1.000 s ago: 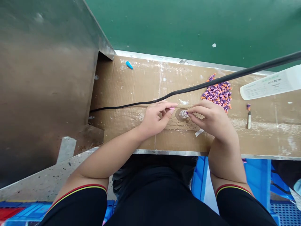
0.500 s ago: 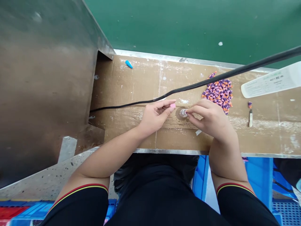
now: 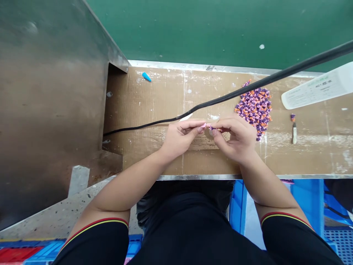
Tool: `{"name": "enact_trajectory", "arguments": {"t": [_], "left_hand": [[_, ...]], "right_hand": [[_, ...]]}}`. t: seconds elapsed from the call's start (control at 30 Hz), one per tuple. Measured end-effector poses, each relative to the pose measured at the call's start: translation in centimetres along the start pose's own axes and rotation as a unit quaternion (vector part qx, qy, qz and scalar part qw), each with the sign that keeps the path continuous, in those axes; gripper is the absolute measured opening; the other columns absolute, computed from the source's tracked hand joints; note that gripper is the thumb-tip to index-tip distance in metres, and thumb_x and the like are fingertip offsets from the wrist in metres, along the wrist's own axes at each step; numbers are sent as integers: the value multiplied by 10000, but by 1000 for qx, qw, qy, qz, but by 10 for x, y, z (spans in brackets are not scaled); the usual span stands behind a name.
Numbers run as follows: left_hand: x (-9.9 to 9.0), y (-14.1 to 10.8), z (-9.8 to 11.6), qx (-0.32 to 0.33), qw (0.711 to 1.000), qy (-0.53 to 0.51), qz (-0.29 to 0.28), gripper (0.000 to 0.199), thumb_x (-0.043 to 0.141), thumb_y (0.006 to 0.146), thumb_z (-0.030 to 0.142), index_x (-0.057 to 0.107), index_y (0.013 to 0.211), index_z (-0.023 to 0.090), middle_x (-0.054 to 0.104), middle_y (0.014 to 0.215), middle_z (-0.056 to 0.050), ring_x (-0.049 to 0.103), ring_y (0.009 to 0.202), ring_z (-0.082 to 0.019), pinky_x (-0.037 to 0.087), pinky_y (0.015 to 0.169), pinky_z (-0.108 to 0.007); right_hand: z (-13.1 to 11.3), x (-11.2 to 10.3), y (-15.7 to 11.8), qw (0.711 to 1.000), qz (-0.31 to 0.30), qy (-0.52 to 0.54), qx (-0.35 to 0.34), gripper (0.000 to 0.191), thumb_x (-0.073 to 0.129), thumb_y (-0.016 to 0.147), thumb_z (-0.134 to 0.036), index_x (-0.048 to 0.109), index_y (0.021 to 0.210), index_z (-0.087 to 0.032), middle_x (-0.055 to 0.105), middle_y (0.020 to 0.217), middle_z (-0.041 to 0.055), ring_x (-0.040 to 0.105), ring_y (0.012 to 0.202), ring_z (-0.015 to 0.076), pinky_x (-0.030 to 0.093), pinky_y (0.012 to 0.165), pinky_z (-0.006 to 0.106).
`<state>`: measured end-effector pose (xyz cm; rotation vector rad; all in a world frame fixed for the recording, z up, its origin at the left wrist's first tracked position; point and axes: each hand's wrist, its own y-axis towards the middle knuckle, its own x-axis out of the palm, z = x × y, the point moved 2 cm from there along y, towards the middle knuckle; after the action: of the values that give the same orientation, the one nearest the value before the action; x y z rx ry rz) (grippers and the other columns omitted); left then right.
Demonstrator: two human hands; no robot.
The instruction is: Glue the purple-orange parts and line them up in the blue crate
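On my feed the person wears a black short-sleeved top [image 3: 193,235], and at this resolution I can't pick out any print or logo on its front. The left sleeve [image 3: 93,243] and the right sleeve [image 3: 286,239] match, each finished at the hem with two thin curved stripes [image 3: 93,229], red nearest the arm and yellow just beneath it on the black. Farther forward I see a creased dark cloth [image 3: 184,191], also black, with folds that catch a little light. Both forearms [image 3: 129,187] are uncovered, and the left hand [image 3: 179,138] and right hand [image 3: 239,140] are bare.
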<state>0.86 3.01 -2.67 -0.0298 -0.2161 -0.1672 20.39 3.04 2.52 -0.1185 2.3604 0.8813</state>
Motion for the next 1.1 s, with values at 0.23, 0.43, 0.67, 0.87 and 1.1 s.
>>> {"name": "enact_trajectory", "arguments": {"t": [0.23, 0.43, 0.67, 0.87, 1.1], "left_hand": [[2, 2, 6, -51, 997, -45, 26, 478, 1045, 754, 502, 861, 1048, 173, 858, 1036, -106, 848, 990, -232, 731, 1004, -398], [2, 3, 2, -72, 994, -76, 9, 419, 1024, 790, 493, 862, 1016, 179, 862, 1068, -102, 848, 1005, -222, 716, 1047, -403], [-2, 6, -4, -64, 996, -52, 20, 409, 1031, 771, 508, 839, 934, 185, 855, 1038, -93, 830, 975, -206, 708, 987, -366], [0, 4, -4, -80, 994, -79, 15, 433, 1020, 791, 505, 829, 966, 158, 843, 1030, -109, 824, 962, -203, 698, 1003, -373], [7, 6, 6, -144, 972, -180, 56, 427, 1084, 659, 509, 844, 813, 191, 841, 921, -47, 780, 803, -100, 675, 860, -209]], "right_hand": [[1, 2, -2, 1000, -23, -11, 10, 125, 697, 1028, -231, 767, 1069, -326, 829, 918, 3, 752, 759, 194, 651, 637, 349], [-1, 3, -1, 1000, -7, 5, -11, 151, 706, 1034, -186, 747, 1078, -325, 832, 927, 0, 759, 777, 187, 641, 650, 342], [2, 4, -3, 999, -35, -5, 11, 115, 682, 1043, -235, 748, 1056, -327, 836, 949, 11, 774, 826, 207, 661, 697, 368], [-4, 4, -2, 998, -27, 45, 23, 165, 702, 1006, -166, 757, 1046, -317, 851, 985, 14, 779, 856, 207, 653, 674, 346], [-5, 6, -2, 998, -12, 68, -10, 164, 729, 987, -140, 741, 1052, -290, 864, 1001, 6, 775, 814, 173, 650, 670, 312]]}}
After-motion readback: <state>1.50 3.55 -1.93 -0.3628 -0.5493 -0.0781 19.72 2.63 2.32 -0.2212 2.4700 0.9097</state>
